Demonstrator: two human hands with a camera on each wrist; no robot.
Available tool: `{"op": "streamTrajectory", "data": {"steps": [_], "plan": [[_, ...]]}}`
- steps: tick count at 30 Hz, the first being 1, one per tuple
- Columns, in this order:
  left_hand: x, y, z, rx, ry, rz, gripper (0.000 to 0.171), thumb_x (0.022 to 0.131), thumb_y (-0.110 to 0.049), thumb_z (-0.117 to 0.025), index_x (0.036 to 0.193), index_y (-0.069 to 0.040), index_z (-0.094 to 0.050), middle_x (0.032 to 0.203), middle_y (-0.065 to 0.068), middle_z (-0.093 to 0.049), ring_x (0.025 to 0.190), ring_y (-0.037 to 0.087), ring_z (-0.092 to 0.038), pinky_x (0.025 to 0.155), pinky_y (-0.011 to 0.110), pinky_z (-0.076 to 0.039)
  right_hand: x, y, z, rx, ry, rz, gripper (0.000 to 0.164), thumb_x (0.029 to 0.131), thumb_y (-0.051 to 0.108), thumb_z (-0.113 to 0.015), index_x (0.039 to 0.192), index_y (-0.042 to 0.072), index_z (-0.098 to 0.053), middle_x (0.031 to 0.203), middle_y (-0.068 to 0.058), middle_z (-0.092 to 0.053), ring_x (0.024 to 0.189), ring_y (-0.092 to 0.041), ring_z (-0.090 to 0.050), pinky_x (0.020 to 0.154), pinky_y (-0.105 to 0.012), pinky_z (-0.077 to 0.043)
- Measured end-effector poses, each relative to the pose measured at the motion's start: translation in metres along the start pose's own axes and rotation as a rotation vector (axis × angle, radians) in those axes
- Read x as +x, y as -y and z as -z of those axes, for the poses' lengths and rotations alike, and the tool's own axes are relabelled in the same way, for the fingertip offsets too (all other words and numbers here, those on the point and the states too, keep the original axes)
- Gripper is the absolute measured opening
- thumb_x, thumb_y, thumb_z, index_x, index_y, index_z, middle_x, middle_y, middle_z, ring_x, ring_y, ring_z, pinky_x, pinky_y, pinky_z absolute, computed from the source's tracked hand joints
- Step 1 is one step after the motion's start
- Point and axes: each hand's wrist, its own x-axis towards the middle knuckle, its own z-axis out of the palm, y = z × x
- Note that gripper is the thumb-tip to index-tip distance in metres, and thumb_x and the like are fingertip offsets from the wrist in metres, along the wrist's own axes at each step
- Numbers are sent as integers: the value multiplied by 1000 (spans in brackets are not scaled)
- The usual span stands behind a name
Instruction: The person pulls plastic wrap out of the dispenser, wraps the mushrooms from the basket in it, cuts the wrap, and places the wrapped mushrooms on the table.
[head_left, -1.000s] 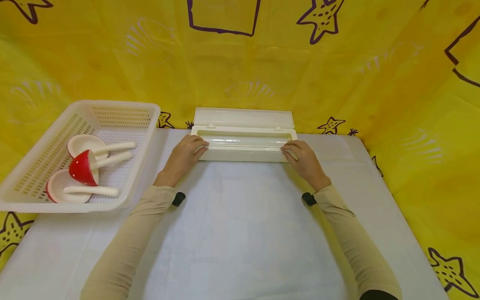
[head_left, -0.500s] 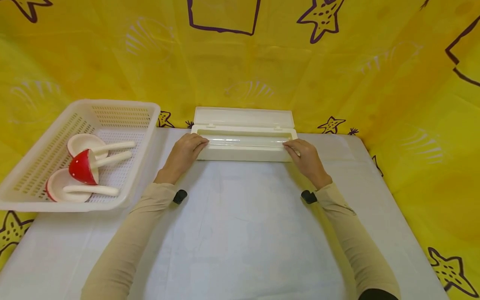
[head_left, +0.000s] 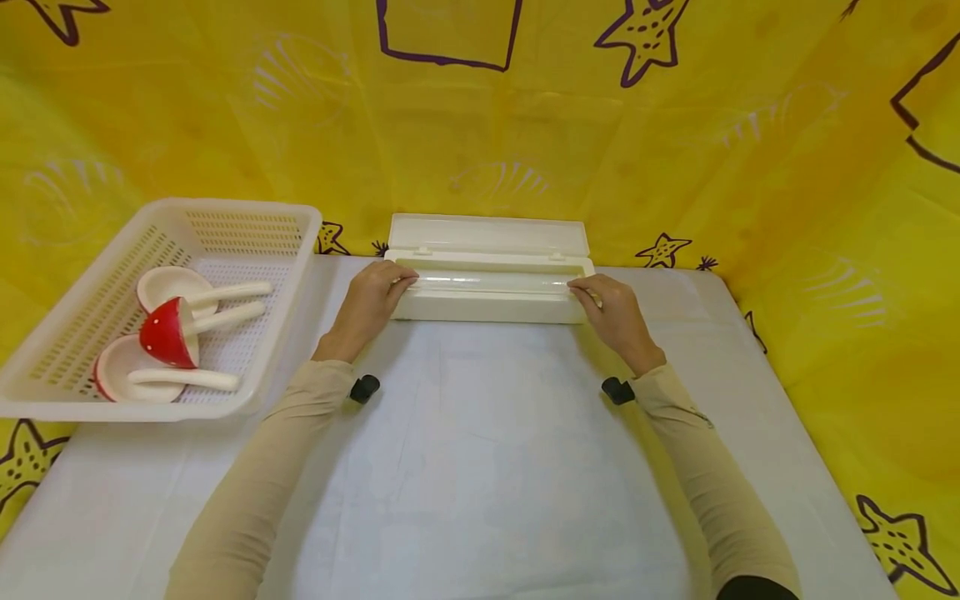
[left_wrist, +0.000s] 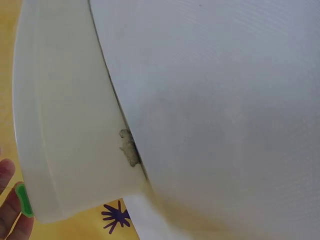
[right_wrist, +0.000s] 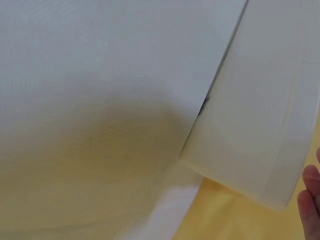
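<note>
A long white cling film dispenser box [head_left: 487, 308] stands at the back of the table, its lid [head_left: 487, 233] tipped back. Inside lies a shiny clear roll of cling film [head_left: 487, 282]. At the box's left end my left hand [head_left: 365, 300] pinches the film with thumb and fingertips. My right hand [head_left: 618, 315] pinches it at the right end. The left wrist view shows fingers [left_wrist: 11, 215] beside a small green piece [left_wrist: 24, 200] at the box's end. Fingers [right_wrist: 311, 187] show past the box's end in the right wrist view; the pinch itself is hidden there.
A white perforated plastic basket [head_left: 296, 292] stands at the left with several red-and-white ladles [head_left: 168, 333] in it. White cloth covers the table [head_left: 480, 467]. A yellow patterned curtain [head_left: 480, 125] hangs close behind the box and along the right.
The right hand's thumb and fingertips have closed together and shifted slightly up and right. The left hand has risen a little. Box and basket stay in place.
</note>
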Motion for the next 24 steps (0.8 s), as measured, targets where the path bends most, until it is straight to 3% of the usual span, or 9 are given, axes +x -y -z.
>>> {"op": "streamTrajectory", "data": {"steps": [5, 11, 24], "plan": [[2, 0, 1, -33, -18, 24, 15, 92, -9, -68, 101, 2, -74, 97, 18, -73, 97, 35, -65, 93, 46, -50, 3, 3, 1, -7, -29, 14, 16, 89, 1, -70, 102, -6, -73, 96, -21, -73, 90, -36, -70, 83, -47, -55], [6, -3, 2, -37, -44, 8, 14, 92, -8, -68, 100, 2, -74, 95, 18, -72, 93, 34, -65, 89, 46, -51, 7, 3, 4, -2, -59, 23, 15, 89, 1, -70, 101, -7, -73, 96, -22, -73, 90, -38, -69, 84, -48, -55], [9, -9, 7, -54, -40, 28, 16, 93, -9, -66, 102, 3, -73, 98, 18, -72, 96, 33, -66, 90, 45, -52, 10, 7, 9, 19, -67, 9, 16, 90, 1, -69, 103, -7, -73, 96, -22, -74, 90, -37, -70, 83, -47, -56]]}}
